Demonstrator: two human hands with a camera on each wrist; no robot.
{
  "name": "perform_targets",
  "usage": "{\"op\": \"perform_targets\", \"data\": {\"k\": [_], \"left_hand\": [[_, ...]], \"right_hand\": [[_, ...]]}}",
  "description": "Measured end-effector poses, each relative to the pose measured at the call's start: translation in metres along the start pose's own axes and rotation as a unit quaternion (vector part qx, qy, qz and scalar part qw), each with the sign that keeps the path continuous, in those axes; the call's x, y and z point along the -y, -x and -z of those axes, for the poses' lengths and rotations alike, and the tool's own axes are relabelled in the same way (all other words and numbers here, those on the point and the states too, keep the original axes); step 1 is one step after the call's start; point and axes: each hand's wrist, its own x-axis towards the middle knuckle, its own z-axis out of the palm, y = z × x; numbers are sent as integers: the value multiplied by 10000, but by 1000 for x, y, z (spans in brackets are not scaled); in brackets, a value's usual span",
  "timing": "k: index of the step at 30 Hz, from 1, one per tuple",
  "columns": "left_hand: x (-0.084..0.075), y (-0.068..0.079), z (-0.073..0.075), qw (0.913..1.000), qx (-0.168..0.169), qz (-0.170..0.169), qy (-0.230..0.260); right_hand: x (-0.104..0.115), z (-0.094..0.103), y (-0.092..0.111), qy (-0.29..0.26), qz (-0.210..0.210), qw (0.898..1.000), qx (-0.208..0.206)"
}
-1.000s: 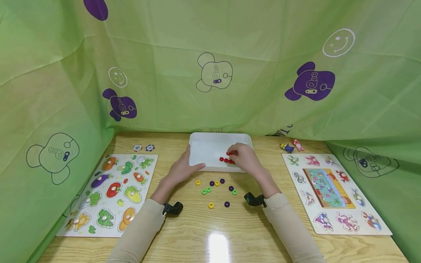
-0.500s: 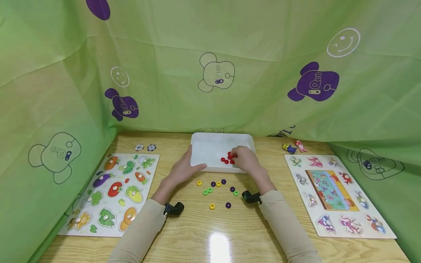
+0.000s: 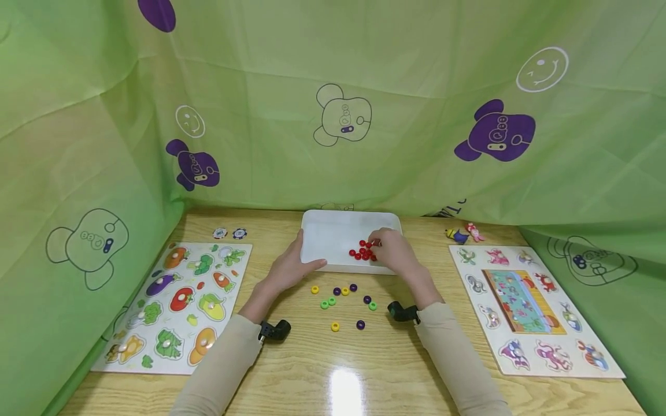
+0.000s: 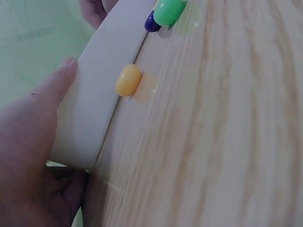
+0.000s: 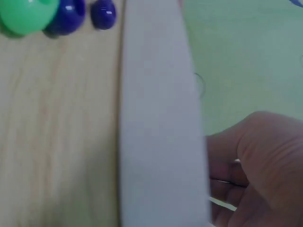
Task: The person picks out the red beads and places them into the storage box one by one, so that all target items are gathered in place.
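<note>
A shallow white tray [image 3: 328,231] lies at the middle back of the table. My left hand [image 3: 287,268] grips its left end, the thumb along the front wall and fingers round the corner; the left wrist view shows this hand [image 4: 33,137] closely. Inside the tray's right part lies a cluster of several small red ring beads [image 3: 362,252]. Over them, my right hand [image 3: 393,252] reaches in with bent fingers, the tips down at the cluster's right side. Whether they pinch a bead cannot be told. In the right wrist view the tray wall hides this hand's [image 5: 265,165] fingertips.
In front of the tray lie scattered yellow beads [image 3: 335,327], green beads [image 3: 325,304] and purple beads [image 3: 361,325]. A vegetable puzzle board [image 3: 177,306] flanks the left, a sea-animal puzzle board [image 3: 536,312] the right. Two chips [image 3: 240,233] and two small figures [image 3: 458,236] sit farther back.
My right hand has shifted slightly right within the tray, and more red beads show beside its fingers. The left hand keeps its grip on the tray.
</note>
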Motion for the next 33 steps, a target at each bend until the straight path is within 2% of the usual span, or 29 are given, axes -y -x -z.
{"op": "perform_targets", "data": {"k": [5,9,12,14,19,24,27,33], "left_hand": [[3,-1,4,9996,89,-144,204],[7,2,17,9993,-58,-335,129],[12,7,33,9979,-338,-421,-368],[15,10,46,9936,-541,-503,-857],[29,19,75,9736,-960,-729,-1938],[41,32,96,9615,-1120,-599,-2438],[47,38,105,9572,-1088,-506,-2636],[54,40,110,9543,-1035,-492,-2759]], "right_hand": [[-5,18,13,-170,-55,9998,-110],[-15,31,26,-150,-177,9991,-343],[-25,44,35,-162,-138,9978,-634],[-33,52,41,-26,-60,9964,-845],[-59,65,55,669,56,9902,-1224],[-87,70,74,1258,-157,9840,-1252],[-102,70,86,1466,-262,9814,-1210],[-116,68,100,1617,-360,9800,-1099]]}}
